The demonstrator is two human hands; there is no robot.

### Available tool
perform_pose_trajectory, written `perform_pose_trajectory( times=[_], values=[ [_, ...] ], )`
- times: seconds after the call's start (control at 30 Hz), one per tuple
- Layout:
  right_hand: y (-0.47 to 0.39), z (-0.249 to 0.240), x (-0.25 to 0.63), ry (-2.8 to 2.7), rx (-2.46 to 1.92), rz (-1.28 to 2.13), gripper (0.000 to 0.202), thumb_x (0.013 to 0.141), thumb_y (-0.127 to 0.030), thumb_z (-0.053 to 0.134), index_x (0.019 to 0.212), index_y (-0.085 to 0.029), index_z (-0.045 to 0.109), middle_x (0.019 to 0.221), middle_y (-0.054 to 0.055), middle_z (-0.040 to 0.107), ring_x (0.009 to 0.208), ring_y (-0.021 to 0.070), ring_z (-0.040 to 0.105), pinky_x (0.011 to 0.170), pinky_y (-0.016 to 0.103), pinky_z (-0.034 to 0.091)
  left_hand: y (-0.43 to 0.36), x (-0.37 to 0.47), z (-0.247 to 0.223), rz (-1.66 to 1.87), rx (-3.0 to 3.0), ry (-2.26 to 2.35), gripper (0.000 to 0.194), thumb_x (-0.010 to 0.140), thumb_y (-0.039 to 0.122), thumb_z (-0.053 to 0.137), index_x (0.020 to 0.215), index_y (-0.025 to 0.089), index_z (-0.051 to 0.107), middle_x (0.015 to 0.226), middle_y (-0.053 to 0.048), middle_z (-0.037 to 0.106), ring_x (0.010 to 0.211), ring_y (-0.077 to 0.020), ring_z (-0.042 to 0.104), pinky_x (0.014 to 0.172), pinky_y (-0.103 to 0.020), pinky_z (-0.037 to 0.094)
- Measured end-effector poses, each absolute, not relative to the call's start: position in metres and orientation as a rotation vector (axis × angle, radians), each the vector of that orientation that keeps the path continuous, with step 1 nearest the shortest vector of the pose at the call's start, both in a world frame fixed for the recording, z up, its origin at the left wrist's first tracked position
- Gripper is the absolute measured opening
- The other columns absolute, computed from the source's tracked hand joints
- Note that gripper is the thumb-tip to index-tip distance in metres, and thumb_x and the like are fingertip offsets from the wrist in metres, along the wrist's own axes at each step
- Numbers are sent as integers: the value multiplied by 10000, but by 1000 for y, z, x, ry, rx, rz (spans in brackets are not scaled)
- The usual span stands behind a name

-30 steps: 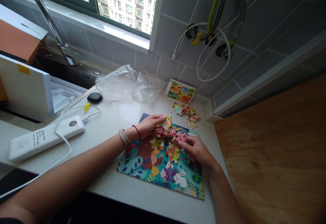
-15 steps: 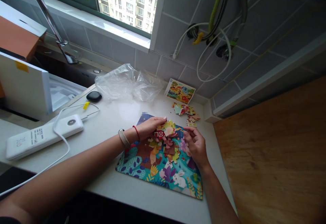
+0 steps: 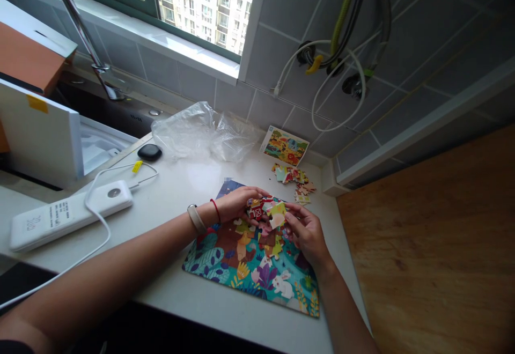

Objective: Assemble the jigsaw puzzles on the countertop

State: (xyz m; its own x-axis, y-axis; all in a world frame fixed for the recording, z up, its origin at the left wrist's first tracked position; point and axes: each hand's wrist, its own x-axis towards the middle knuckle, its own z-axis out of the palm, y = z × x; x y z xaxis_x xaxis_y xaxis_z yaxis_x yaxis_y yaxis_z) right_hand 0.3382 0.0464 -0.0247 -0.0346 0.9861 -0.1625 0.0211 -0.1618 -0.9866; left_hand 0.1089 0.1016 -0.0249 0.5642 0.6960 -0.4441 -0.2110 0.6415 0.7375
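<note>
My right hand point(image 3: 308, 231) pinches a yellow-green puzzle piece point(image 3: 277, 215) with a pale patch, above the middle of a colourful picture board point(image 3: 225, 268). My left hand point(image 3: 240, 204), with a red string and a pale band at the wrist, is closed on red puzzle pieces point(image 3: 256, 212) that show a barn shape. Below both hands, several loose puzzle pieces point(image 3: 243, 246) lie on the board. A white rabbit and plants are printed on the board's near part. The left fingertips are partly hidden behind the pieces.
Behind the board, more puzzle pieces point(image 3: 303, 187) lie near a picture card point(image 3: 285, 146) by the wall. A clear plastic bag point(image 3: 201, 131), a black oval case point(image 3: 149, 153) and a white power bank point(image 3: 70, 215) with a cable are on the left. Beyond them is a sink point(image 3: 132, 115).
My right hand has moved left and taken hold of the yellow-green piece, which has shifted right, away from my left hand. The red barn pieces now show more fully.
</note>
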Motion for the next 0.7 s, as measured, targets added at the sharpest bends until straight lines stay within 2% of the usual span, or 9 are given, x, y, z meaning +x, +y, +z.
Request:
perform_pose_trajectory(
  times=[0.1,0.2,0.3,0.4,0.53,0.6,0.7],
  values=[
    [46,-28,340,-1247,-1394,1419,424,768,-535,859,1016,-204,759,696,8,682,539,126,560,487,234,449,103,108,-24,629,647,830,356,796,174,702,1151,163,685,992,-92,748,768,-223,738,651,-392,675],
    [48,-33,340,-1249,-1423,1449,467,772,-557,850,1055,-196,763,640,2,673,527,128,556,490,231,442,102,108,-26,625,665,800,373,773,200,792,1131,160,694,1027,-97,731,811,-226,738,653,-376,672],
    [49,-33,339,-1212,-1431,1432,505,766,-553,855,1100,-189,753,671,-4,663,526,121,545,475,226,431,101,108,-28,648,706,757,408,760,242,878,1118,165,698,963,-73,718,823,-215,731,661,-352,661],
    [49,-27,338,-1205,-1376,1390,539,766,-503,868,1192,-211,714,763,-22,642,518,99,509,449,219,409,101,109,-31,700,755,759,466,732,263,930,1124,172,696,919,-53,718,782,-184,710,664,-346,655],
    [48,-25,339,-1359,-1277,1471,651,762,-435,882,1332,-228,645,745,-44,621,565,111,532,510,224,446,104,107,-34,776,806,833,487,705,269,950,1108,183,691,993,-76,753,768,-178,713,637,-321,645],
    [47,-28,341,-1493,-1288,1521,593,761,-435,879,1278,-217,687,750,-30,640,606,127,566,561,241,471,105,107,-35,771,879,869,478,705,247,939,1112,180,698,988,-81,764,774,-188,719,592,-282,622],
    [47,-36,342,-1618,-1349,1465,440,784,-451,853,1140,-217,745,785,-12,659,632,135,576,583,250,463,106,106,-36,728,1019,899,474,720,242,922,1141,175,715,856,-46,747,690,-170,692,532,-241,583]
  ],
)
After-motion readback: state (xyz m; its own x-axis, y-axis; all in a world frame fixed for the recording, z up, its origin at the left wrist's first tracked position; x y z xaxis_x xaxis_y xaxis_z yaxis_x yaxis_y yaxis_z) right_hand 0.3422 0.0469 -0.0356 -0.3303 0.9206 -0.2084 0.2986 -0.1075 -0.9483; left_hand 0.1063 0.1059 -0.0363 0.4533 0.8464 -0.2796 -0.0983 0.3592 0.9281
